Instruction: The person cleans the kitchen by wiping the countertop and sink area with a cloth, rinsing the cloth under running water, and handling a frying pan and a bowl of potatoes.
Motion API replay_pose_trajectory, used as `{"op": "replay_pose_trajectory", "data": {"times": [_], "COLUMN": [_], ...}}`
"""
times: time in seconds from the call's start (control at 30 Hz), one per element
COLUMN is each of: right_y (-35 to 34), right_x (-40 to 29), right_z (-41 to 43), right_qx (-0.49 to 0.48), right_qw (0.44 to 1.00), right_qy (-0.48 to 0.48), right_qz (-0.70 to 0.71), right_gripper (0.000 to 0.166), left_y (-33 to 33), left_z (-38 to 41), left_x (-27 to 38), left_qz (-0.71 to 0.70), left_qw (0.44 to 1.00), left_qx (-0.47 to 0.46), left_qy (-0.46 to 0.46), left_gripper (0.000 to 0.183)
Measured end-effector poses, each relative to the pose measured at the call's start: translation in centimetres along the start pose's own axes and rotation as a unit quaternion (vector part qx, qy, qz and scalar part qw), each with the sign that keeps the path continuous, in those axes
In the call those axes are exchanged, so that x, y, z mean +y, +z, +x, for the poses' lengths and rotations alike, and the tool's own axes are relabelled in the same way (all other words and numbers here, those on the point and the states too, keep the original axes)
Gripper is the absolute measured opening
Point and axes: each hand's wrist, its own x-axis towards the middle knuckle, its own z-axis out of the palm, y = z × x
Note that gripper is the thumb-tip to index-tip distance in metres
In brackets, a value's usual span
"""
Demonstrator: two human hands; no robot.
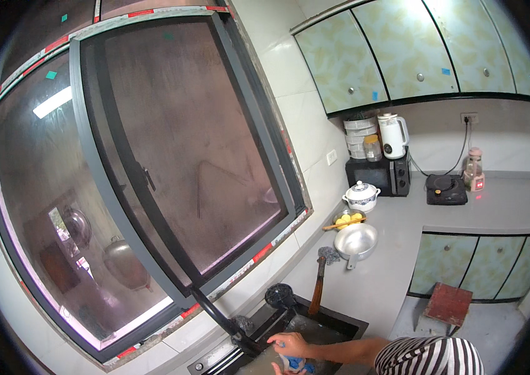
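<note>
Over the dark sink (361, 328) at the bottom of the view, my right hand (289, 344) reaches in from the right, below a striped sleeve. Its fingers are bent around part of a wet blue-and-white cloth (296, 363). My left hand (286, 370) shows only in part at the bottom edge, its fingers beside and under the cloth; its grip is not clear. Cloudy water (265, 363) lies in the sink below the hands. A black faucet (220, 318) reaches over the sink from the window side.
A dark ladle (280, 296) and a wooden-handled tool (317, 293) rest at the sink's far edge. Beyond, the counter holds a scouring pad (329, 254), a metal pan (356, 240), a bowl of yellow pieces (349, 219) and a lidded pot (361, 196). A red stool (448, 302) stands right.
</note>
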Motion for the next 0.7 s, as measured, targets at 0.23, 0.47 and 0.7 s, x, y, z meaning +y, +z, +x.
{"op": "replay_pose_trajectory", "data": {"times": [0.23,0.47,0.7], "right_y": [2.0,1.2,2.4], "right_x": [1.1,4.0,6.1], "right_z": [-3.1,-4.0,-0.6], "right_qx": [0.128,-0.071,-0.328], "right_qw": [0.979,0.853,0.864], "right_qy": [0.114,0.19,0.092], "right_qz": [0.112,0.48,0.372], "right_gripper": [0.028,0.054,0.04], "left_y": [0.0,1.8,3.8], "left_z": [0.0,1.2,0.7], "left_x": [0.4,3.2,7.9], "left_qz": [0.007,-0.142,0.131], "left_qw": [0.996,0.974,0.979], "left_qx": [0.012,0.176,-0.074], "left_qy": [0.086,-0.029,0.136], "left_gripper": [0.03,0.019,0.012]}}
